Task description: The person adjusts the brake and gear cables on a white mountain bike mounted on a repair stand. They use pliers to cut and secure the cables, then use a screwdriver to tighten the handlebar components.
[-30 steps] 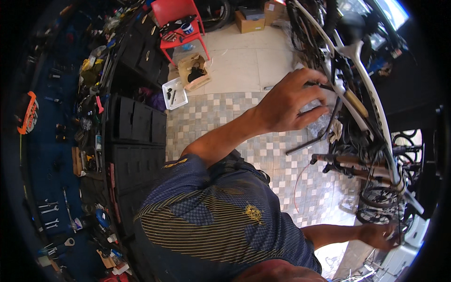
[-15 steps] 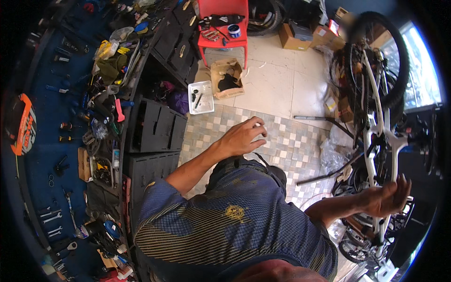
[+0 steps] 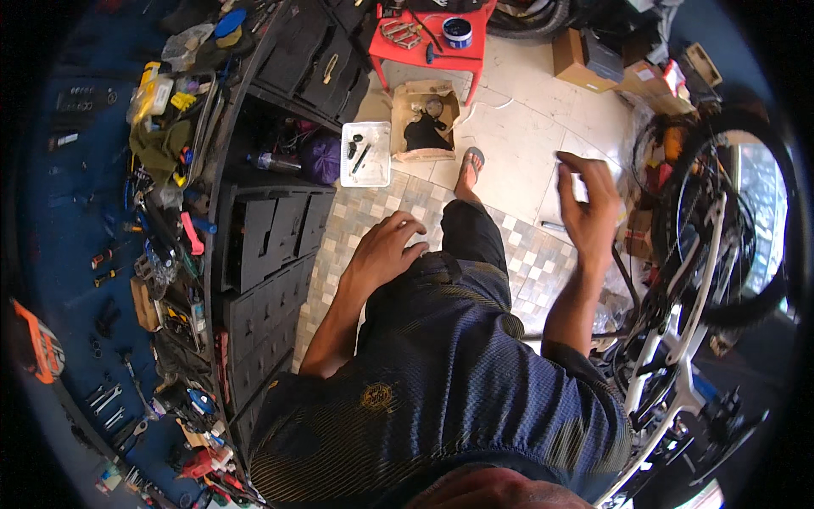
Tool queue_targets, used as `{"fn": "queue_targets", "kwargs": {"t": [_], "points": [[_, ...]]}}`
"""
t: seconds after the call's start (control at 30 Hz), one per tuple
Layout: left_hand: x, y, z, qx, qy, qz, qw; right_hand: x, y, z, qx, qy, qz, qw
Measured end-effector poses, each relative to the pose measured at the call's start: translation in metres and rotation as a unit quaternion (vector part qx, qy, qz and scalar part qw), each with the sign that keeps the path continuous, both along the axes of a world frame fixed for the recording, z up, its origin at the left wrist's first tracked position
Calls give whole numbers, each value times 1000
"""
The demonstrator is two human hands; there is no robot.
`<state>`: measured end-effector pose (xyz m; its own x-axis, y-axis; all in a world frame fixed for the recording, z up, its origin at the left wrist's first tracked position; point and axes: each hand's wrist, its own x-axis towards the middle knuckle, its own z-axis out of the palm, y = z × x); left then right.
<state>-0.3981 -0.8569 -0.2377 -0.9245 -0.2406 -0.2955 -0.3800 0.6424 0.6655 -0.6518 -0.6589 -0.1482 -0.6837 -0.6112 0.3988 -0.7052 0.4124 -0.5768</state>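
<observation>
My left hand (image 3: 383,252) hangs in front of my waist with loosely curled fingers apart and nothing in it. My right hand (image 3: 589,204) is raised over the floor to the right, thumb and fingers apart, also holding nothing. It is nearest the white bicycle frame (image 3: 678,339) on the right. Ahead on the floor lie a white tray (image 3: 348,170) with small dark parts and an open cardboard box (image 3: 424,154) with a black piece inside. Beyond them stands a red chair (image 3: 407,53) bearing a blue tub (image 3: 457,33) and a pair of pedals (image 3: 401,34).
Along the left runs a black drawer cabinet (image 3: 263,242), with a bench top crowded with tools. Wrenches (image 3: 108,397) hang on the blue wall. Cardboard boxes (image 3: 581,64) stand at the far right. A large bicycle wheel (image 3: 784,212) rises at right, and my sandalled foot (image 3: 471,168) is ahead.
My right hand has swung from beside the bicycle frame to in front of me. My left hand sits slightly farther left and lower. One foot has stepped forward, and the chair appears nearer.
</observation>
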Motion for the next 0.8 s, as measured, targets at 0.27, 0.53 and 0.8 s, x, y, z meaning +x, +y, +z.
{"fn": "queue_targets", "kwargs": {"t": [0.27, 0.53, 0.8], "points": [[-120, -61, -22, 47, -58, 129, 989, -168, -106, -92, 150, -111, 164, 969], [-153, -89, -50, 74, -81, 156, 982, -218, -162, -138, 266, -149, 251, 919], [-209, -192, -112, 26, -126, 95, 987, -231, -215, -160, 277, -175, 257, 909]]}}
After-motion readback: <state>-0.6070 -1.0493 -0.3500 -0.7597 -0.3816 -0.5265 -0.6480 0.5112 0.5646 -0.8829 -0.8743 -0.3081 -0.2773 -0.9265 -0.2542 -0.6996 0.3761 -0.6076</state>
